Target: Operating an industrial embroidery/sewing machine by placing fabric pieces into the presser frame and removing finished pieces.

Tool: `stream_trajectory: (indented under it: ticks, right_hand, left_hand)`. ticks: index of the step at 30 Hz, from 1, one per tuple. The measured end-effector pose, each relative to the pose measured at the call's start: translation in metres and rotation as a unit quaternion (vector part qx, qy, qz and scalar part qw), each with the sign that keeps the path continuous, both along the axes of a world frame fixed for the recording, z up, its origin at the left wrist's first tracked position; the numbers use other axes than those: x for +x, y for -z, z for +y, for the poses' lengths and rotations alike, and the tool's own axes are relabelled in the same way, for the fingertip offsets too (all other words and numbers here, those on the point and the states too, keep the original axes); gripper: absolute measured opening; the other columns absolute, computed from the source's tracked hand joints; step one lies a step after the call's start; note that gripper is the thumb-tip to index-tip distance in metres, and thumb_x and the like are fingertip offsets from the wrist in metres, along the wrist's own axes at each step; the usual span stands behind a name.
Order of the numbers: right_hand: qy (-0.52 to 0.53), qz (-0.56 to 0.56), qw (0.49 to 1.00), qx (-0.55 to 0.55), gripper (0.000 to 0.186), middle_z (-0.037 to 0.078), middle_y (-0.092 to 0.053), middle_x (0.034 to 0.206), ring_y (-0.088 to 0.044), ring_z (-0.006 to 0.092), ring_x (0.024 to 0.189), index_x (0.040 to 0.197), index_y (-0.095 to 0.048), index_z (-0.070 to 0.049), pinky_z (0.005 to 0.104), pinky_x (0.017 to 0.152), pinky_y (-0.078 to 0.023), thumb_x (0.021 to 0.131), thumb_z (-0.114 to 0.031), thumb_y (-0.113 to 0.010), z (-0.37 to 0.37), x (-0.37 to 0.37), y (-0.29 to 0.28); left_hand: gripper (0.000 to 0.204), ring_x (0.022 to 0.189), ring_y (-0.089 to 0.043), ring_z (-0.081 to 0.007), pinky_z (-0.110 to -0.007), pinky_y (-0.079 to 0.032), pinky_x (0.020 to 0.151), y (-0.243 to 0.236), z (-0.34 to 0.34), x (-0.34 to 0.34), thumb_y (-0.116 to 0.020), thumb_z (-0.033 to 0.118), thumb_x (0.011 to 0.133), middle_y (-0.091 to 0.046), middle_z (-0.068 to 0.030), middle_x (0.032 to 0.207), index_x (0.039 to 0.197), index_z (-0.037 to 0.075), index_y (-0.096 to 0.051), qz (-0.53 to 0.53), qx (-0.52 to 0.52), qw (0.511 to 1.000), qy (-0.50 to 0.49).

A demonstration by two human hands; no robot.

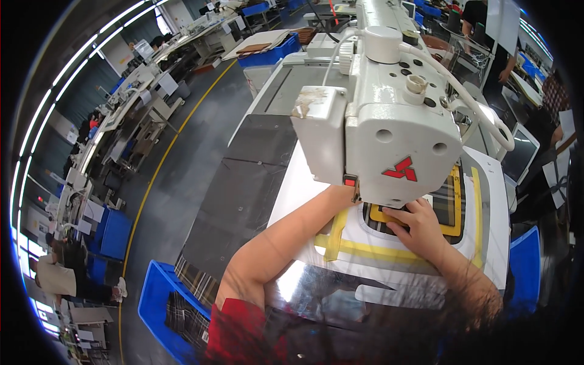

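White and bulky, a sewing machine (401, 131) is standing over a table (298, 185), with a blue bin (152, 292) sitting off the table's near left corner. Toward the near edge, inside yellow tape (371, 249), a yellow frame (452, 231) is lying on striped cloth (444, 207). The right hand (424, 228) is touching the frame, fingers spread; the left hand (345, 196) is sitting partly beneath the machine, its fingers hidden, their state impossible to tell.

Frame (451, 230) under machine head (401, 140), one bin (151, 304) left, another bin (527, 267) right.
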State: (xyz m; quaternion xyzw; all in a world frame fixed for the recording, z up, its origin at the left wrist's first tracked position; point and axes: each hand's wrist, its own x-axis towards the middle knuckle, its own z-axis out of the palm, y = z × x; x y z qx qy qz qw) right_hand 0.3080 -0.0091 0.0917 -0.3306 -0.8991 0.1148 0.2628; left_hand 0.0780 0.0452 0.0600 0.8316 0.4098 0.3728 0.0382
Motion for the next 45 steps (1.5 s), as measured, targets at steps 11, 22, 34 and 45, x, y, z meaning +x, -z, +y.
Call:
stream_trajectory:
  ticks: [11, 22, 34, 45]
  right_hand:
    - [0.057, 0.041, 0.996, -0.057, 0.025, 0.014, -0.062, 0.095, -0.056, 0.0347, 0.095, 0.084, -0.066, 0.000, 0.0410, 0.084, -0.046, 0.068, -0.015, -0.078, 0.002, 0.000, 0.009]
    - [0.012, 0.027, 0.999, -0.038, 0.019, 0.010, -0.061, 0.097, -0.056, 0.0310, 0.096, 0.088, -0.066, -0.004, 0.0404, 0.083, -0.046, 0.073, -0.014, -0.073, 0.000, 0.005, 0.002]
    - [0.000, -0.020, 0.999, -0.025, 0.025, 0.007, -0.061, 0.116, -0.055, 0.0276, 0.107, 0.104, -0.068, -0.007, 0.0393, 0.094, -0.042, 0.083, -0.021, -0.066, 0.058, 0.016, -0.003]
    - [-0.016, -0.059, 0.997, 0.041, 0.037, 0.005, -0.058, 0.117, -0.052, 0.0260, 0.108, 0.115, -0.064, -0.012, 0.0418, 0.095, -0.041, 0.083, -0.030, -0.067, 0.076, 0.017, 0.015]
  left_hand:
    - [0.030, 0.098, -0.062, -0.0330, -0.042, -0.047, 0.086, -0.002, -0.011, -0.007, -0.065, 0.004, 0.074, -0.067, -0.0109, 0.100, 0.103, 0.006, -0.067, 0.043, 0.014, 0.995, -0.087]
    - [0.029, 0.097, -0.062, -0.0332, -0.042, -0.047, 0.087, 0.008, -0.008, -0.013, -0.065, 0.004, 0.074, -0.067, -0.0110, 0.099, 0.103, 0.006, -0.067, 0.025, 0.025, 0.999, 0.016]
    - [0.039, 0.113, -0.055, -0.0319, -0.044, -0.041, 0.098, 0.017, 0.014, -0.021, -0.064, 0.009, 0.079, -0.061, -0.0107, 0.118, 0.118, 0.011, -0.061, 0.046, -0.082, 0.988, 0.118]
    - [0.027, 0.093, -0.059, -0.0391, -0.045, -0.048, 0.082, 0.007, 0.016, -0.010, -0.061, 0.010, 0.083, -0.063, -0.0175, 0.100, 0.109, 0.004, -0.061, 0.052, -0.104, 0.993, 0.007]
